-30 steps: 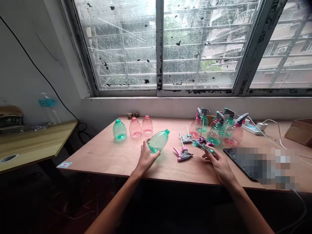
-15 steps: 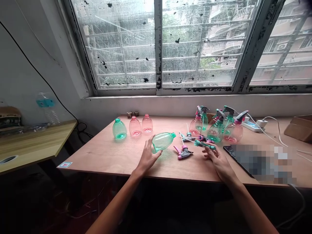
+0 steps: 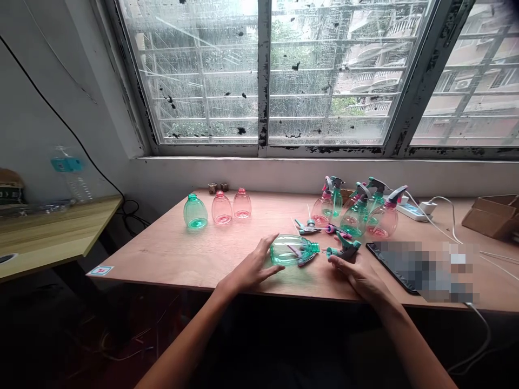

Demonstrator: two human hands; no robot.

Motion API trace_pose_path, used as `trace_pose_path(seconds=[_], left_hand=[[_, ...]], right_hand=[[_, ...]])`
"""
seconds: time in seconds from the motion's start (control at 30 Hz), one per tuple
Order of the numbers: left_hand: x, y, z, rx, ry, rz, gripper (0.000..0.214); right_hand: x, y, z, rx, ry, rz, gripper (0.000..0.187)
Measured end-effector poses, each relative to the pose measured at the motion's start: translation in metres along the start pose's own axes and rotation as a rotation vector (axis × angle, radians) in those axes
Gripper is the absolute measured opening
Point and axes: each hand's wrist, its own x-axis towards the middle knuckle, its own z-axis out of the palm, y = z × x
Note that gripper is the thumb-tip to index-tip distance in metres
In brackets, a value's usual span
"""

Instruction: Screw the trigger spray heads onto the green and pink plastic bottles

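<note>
My left hand (image 3: 254, 266) grips a clear green bottle (image 3: 286, 250) by its base, tipped on its side with the neck toward the right. In my right hand (image 3: 354, 270) is a green and black spray nozzle (image 3: 344, 250), its collar facing the bottle's mouth across a small gap. Through the bottle and just past it shows a pink and grey spray nozzle (image 3: 307, 258) on the table. Behind lie another green and grey nozzle (image 3: 308, 229) and a pink and purple nozzle (image 3: 337, 230).
A green bottle (image 3: 195, 212) and two pink bottles (image 3: 221, 208) without nozzles stand at the left back. Several bottles with nozzles, including a pink one (image 3: 383, 220), cluster at the right back. A black phone-like device (image 3: 391, 268), a power strip (image 3: 414, 210) and a cardboard box (image 3: 490, 218) lie right.
The green bottle has moved right and levelled out, its neck now pointing at the nozzle. My right hand has turned the nozzle so that its collar faces the bottle.
</note>
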Motion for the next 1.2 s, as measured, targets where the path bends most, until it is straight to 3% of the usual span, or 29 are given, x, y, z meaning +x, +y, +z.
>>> trace_pose_path(seconds=[0.17, 0.3, 0.5, 0.63, 0.9, 0.97, 1.1, 1.2], left_hand=[[-0.001, 0.004, 0.0, 0.066, -0.026, 0.055, 0.081], [0.0, 0.007, -0.001, 0.072, -0.051, 0.076, 0.084], [0.001, 0.006, -0.001, 0.066, -0.06, -0.026, 0.073], [0.001, 0.0, 0.002, 0.033, -0.046, -0.071, 0.091], [0.001, -0.005, 0.006, 0.167, -0.077, 0.012, 0.119], [0.001, -0.002, 0.005, 0.159, -0.085, -0.008, 0.112], [0.001, 0.006, 0.0, 0.12, -0.076, -0.084, 0.076], [0.001, 0.009, -0.001, 0.044, -0.08, -0.104, 0.073]], right_hand=[[-0.006, -0.006, 0.003, -0.095, -0.024, -0.001, 0.065], [-0.011, -0.013, 0.008, -0.14, -0.034, 0.106, 0.066], [-0.014, -0.019, 0.012, -0.16, -0.102, 0.113, 0.056], [-0.012, -0.015, 0.011, -0.141, -0.147, 0.071, 0.047], [-0.013, -0.013, 0.008, -0.072, -0.13, 0.172, 0.048], [-0.014, -0.015, 0.009, -0.064, -0.123, 0.171, 0.05], [-0.015, -0.018, 0.011, -0.04, -0.138, 0.161, 0.059], [-0.014, -0.018, 0.009, -0.036, -0.141, 0.086, 0.067]])
